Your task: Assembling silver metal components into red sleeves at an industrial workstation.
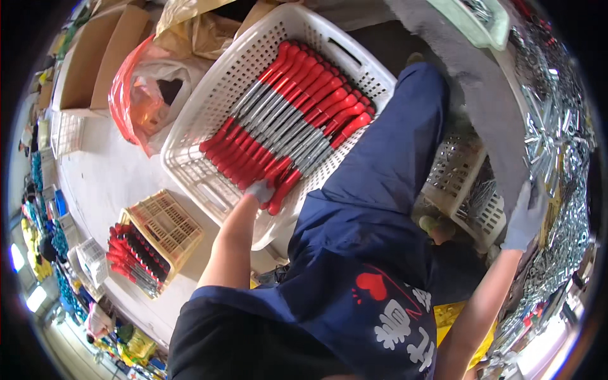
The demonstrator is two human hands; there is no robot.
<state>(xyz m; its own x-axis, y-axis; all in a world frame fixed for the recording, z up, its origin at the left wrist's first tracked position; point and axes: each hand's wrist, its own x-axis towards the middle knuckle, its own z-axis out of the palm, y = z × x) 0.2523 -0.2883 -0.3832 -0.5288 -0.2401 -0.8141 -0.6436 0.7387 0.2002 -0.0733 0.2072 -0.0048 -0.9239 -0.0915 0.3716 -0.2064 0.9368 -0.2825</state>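
A large white plastic basket (183, 136) in front of me holds rows of red-ended tools (282, 107) with bare metal middles, laid side by side. My left hand (260, 190), in a pale glove, reaches into the basket's near side. Its fingers close around the red end of one tool at the near end of the row; part of the grip is hidden. Off to the right, my gloved right hand (527, 218) has its fingers stretched out. It rests at the edge of a grey cloth (487, 107), beside a heap of shiny metal parts (560, 145).
A tilted cream crate (180, 218) with red and black-handled tools stands at the left. Behind it are a red-and-white plastic bag (142, 95) and an open cardboard box (95, 57). Perforated baskets (453, 164) sit beyond my leg; a pale green tray (487, 25) is at the far right.
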